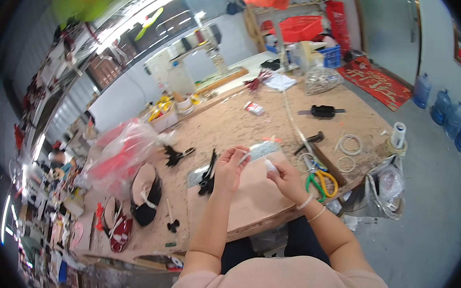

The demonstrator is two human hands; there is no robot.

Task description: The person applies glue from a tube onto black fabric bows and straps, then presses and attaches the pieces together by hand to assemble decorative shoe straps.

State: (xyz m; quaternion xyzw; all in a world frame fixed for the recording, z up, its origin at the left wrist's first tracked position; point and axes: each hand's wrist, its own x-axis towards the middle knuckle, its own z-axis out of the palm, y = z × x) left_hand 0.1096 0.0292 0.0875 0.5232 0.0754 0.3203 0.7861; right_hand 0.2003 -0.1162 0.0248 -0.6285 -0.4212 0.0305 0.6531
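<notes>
My left hand (230, 169) is raised over the brown board (256, 202), its fingertips pinched on a small pale piece (245, 158) too small to name. Just to its right, my right hand (288, 181) is closed around a small white bottle (271, 169), tilted with its tip toward the left hand. Black straps (206, 179) lie beside my left wrist. Beyond the hands, a grey-white patterned sheet (262, 149) is on the table.
Right of my hands lie scissors with yellow (328, 184) and green handles, and tape rolls (350, 145). At left are a black shoe (145, 194), a red shoe (121, 235) and a clear plastic bag (120, 152). A sewing machine (177, 70) stands at the back.
</notes>
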